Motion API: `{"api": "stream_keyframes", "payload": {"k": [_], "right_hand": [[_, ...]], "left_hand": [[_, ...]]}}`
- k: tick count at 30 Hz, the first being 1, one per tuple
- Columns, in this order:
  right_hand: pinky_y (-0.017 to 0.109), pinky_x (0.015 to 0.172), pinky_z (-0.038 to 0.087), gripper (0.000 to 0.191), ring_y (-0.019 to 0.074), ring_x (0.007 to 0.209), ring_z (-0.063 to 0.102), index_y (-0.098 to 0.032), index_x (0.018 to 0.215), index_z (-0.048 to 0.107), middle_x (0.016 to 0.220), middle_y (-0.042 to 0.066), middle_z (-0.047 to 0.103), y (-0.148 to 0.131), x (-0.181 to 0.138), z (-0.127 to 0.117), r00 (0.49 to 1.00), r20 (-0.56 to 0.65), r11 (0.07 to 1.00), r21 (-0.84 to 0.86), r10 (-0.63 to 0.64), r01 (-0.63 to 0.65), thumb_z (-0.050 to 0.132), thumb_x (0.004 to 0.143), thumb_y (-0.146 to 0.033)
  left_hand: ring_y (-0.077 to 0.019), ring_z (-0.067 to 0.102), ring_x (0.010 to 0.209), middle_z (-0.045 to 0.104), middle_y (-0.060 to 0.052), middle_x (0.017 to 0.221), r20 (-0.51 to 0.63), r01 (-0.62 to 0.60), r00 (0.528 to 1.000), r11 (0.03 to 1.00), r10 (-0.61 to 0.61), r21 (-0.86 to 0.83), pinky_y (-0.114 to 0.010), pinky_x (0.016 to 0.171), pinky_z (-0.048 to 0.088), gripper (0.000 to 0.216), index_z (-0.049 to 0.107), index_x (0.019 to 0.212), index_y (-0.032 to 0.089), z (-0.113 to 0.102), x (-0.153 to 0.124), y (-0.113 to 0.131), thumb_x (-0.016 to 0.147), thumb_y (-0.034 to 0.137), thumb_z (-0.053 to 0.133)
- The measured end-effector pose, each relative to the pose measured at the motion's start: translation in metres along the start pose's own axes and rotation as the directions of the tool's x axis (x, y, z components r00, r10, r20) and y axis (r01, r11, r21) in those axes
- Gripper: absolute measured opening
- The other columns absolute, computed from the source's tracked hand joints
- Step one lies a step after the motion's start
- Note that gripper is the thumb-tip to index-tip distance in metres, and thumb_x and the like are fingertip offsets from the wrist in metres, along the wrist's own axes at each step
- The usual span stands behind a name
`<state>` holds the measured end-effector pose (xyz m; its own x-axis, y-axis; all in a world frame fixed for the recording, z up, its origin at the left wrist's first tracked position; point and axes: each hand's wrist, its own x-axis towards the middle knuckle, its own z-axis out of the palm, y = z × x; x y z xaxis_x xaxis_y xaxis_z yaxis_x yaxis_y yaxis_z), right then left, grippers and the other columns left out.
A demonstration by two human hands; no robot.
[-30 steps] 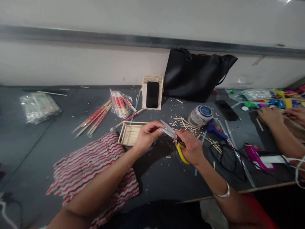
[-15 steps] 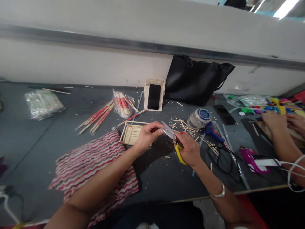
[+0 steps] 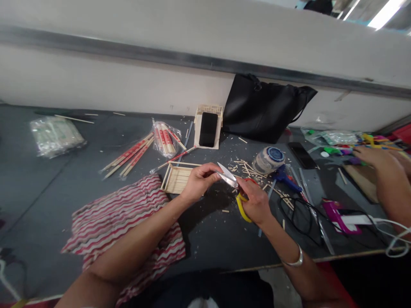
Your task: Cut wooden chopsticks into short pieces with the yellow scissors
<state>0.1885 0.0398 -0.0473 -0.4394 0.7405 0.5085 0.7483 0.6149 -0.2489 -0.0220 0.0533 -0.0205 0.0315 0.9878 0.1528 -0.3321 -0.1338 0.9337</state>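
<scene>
My right hand [image 3: 257, 201] is closed around the handles of a pair of scissors [image 3: 243, 208], yellow and red-orange at the grips. Their metal blades are parted a little and point up and left toward my left hand [image 3: 198, 183]. Thumb and fingers of that hand are pinched together right at the blades; whatever is between them is too small to make out. Just behind my left hand lies a small tray-like frame [image 3: 176, 180] built of thin wooden sticks, its right part hidden by the hand. Cut stick pieces [image 3: 247, 169] are scattered beyond the scissors.
A striped cloth [image 3: 128, 218] lies under my left forearm. Farther back are packed chopsticks [image 3: 165, 140], a phone on a stick-built stand [image 3: 208, 128], a black bag [image 3: 265, 109], a jar [image 3: 269, 160] and a blue glue gun [image 3: 287, 179]. At right, a co-worker's hand [image 3: 374, 157] reaches over coloured items.
The scissor blades are slightly farther apart, while my hands stay nearly in place. The co-worker's hands have moved back toward the coloured items, uncovering more of a brown board.
</scene>
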Motion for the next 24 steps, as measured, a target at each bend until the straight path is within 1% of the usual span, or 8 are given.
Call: {"api": "stream_keyframes", "payload": {"k": [3,7,11,14,19,24], "right_hand": [[0.031,0.070,0.056,0.051,0.0208,0.075,0.066,-0.021,0.124,0.068,0.084,0.005,0.069,-0.0032,0.0010,-0.0006,1.000,-0.022,1.000,-0.008,-0.008,0.008,0.050,0.077,-0.008],[0.032,0.071,0.056,0.047,0.0216,0.078,0.067,-0.020,0.122,0.067,0.084,0.005,0.070,-0.0084,0.0011,0.0001,0.998,-0.061,1.000,-0.021,0.001,-0.003,0.052,0.079,-0.009],[0.032,0.071,0.057,0.046,0.0214,0.078,0.067,-0.022,0.122,0.067,0.084,0.004,0.069,-0.0105,0.0011,-0.0002,0.998,-0.048,1.000,-0.002,0.028,-0.028,0.053,0.080,-0.010],[0.032,0.069,0.056,0.046,0.0209,0.075,0.066,-0.021,0.122,0.067,0.082,0.004,0.069,-0.0092,0.0009,-0.0001,0.999,-0.041,1.000,0.008,0.025,-0.024,0.052,0.080,-0.010],[0.033,0.071,0.057,0.049,0.0211,0.075,0.066,-0.023,0.125,0.066,0.083,0.004,0.069,-0.0068,-0.0011,0.0033,0.999,-0.033,0.999,0.021,0.036,-0.035,0.051,0.080,-0.010],[0.033,0.072,0.058,0.052,0.0213,0.075,0.067,-0.022,0.128,0.064,0.084,0.004,0.069,-0.0071,-0.0012,0.0030,1.000,-0.022,1.000,0.018,0.014,-0.013,0.051,0.081,-0.009]], "left_hand": [[-0.0103,0.054,0.059,0.063,0.000,0.066,-0.008,-0.007,1.000,1.000,0.007,-0.016,-0.021,0.051,0.041,0.024,0.075,0.070,0.019,0.0003,-0.0001,-0.0013,0.063,0.037,0.088],[-0.0091,0.052,0.058,0.063,0.001,0.067,-0.017,-0.017,1.000,0.999,0.016,-0.036,-0.020,0.051,0.042,0.026,0.074,0.069,0.019,0.0022,-0.0009,-0.0015,0.063,0.039,0.089],[-0.0090,0.052,0.057,0.064,0.000,0.069,-0.041,-0.008,0.999,1.000,0.007,-0.025,-0.020,0.050,0.041,0.029,0.074,0.069,0.019,0.0038,-0.0016,-0.0014,0.062,0.042,0.090],[-0.0087,0.051,0.057,0.064,0.000,0.069,-0.044,-0.014,0.999,1.000,0.013,-0.027,-0.020,0.049,0.040,0.030,0.074,0.069,0.019,0.0040,-0.0023,-0.0021,0.062,0.043,0.090],[-0.0097,0.054,0.058,0.065,-0.001,0.070,-0.055,-0.009,0.998,1.000,0.008,-0.019,-0.021,0.049,0.042,0.030,0.074,0.069,0.019,0.0037,-0.0027,-0.0038,0.061,0.044,0.090],[-0.0102,0.056,0.060,0.066,-0.001,0.071,-0.055,-0.028,0.998,0.999,0.026,-0.029,-0.021,0.052,0.043,0.030,0.073,0.069,0.019,0.0041,-0.0023,-0.0047,0.062,0.044,0.090]]}}
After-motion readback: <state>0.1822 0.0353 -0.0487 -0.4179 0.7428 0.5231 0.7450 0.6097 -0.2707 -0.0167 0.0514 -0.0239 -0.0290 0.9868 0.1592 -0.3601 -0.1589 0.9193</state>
